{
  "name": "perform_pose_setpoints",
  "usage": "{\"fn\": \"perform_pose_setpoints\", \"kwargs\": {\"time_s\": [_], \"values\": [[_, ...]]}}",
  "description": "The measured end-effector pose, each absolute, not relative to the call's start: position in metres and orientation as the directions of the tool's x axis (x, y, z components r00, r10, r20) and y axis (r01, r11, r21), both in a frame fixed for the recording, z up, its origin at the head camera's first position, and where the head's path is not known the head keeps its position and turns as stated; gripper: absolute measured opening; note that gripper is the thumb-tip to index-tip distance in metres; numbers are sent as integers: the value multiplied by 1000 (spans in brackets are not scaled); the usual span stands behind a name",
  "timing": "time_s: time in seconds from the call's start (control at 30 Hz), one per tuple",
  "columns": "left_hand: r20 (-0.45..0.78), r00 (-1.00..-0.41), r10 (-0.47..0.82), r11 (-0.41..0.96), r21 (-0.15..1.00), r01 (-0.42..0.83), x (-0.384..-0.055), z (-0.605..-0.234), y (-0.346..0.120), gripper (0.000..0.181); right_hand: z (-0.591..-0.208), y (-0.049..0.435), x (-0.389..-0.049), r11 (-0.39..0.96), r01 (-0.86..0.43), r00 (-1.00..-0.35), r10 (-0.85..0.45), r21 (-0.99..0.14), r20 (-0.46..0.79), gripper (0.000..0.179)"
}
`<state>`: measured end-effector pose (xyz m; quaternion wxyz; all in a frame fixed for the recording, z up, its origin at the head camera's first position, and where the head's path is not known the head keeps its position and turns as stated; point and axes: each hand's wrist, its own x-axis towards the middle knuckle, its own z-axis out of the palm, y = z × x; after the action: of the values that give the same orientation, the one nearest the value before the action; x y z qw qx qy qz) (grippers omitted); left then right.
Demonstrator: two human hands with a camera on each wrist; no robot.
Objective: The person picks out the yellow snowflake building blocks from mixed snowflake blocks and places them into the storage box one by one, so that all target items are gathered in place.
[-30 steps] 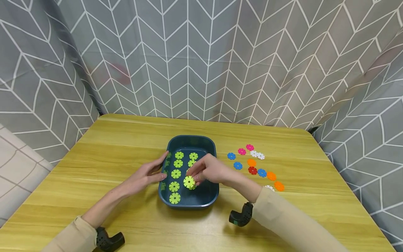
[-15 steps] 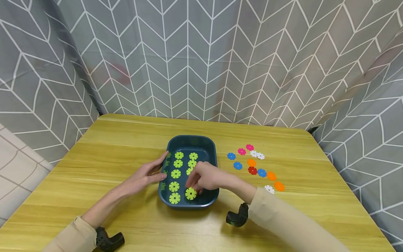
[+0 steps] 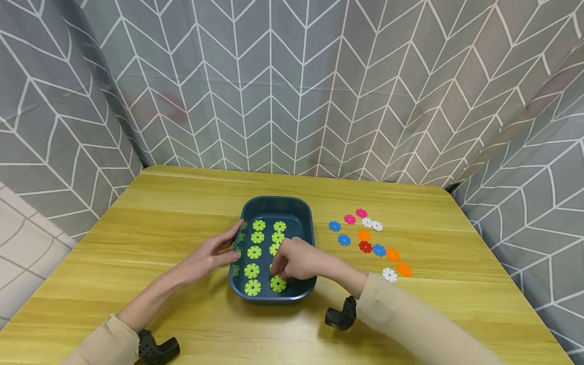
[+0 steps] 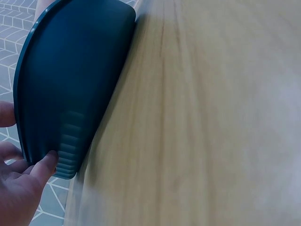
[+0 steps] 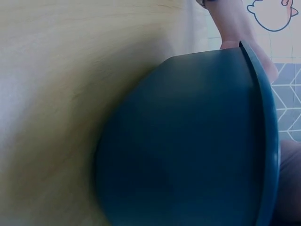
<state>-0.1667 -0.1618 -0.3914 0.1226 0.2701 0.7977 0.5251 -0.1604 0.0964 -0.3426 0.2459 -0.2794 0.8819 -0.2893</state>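
A dark blue rectangular plastic tub (image 3: 276, 298) sits on the table, holding two columns of yellow-green notched discs (image 3: 251, 270). At its left rim, my left hand (image 3: 205, 256) grips the edge; the left wrist view shows fingertips (image 4: 47, 165) against the outer wall. My right hand (image 3: 298, 259) reaches inside over the right wall, pinching the edge of a yellow-green notched disc (image 3: 278, 284) at the near end of the right column. That hand covers part of the column. In the right wrist view, the tub wall (image 5: 188, 141) hides the fingers.
Loose notched discs lie right of the tub: blue (image 3: 344, 240), pink (image 3: 350, 219), red (image 3: 365, 247), orange (image 3: 404, 269) and white (image 3: 390, 275). The wooden table (image 3: 182, 203) ends at a grey patterned curtain (image 3: 274, 91).
My right hand has brought the yellow-green disc toward the tub's near end and lowered it to the bottom of the right column. The left hand stays at the rim.
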Motion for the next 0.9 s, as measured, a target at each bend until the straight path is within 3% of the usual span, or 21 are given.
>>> {"fn": "perform_pose_setpoints", "kwargs": {"time_s": [0.4, 0.9], "values": [[95, -820, 565, 298, 903, 310, -167, -391, -161, 72, -342, 96, -157, 713, -391, -764, -604, -582, -227, 13], [97, -822, 561, 303, 900, 313, -167, -392, -162, 72, -342, 97, -155, 692, -378, -784, -592, -615, -185, 9]]}}
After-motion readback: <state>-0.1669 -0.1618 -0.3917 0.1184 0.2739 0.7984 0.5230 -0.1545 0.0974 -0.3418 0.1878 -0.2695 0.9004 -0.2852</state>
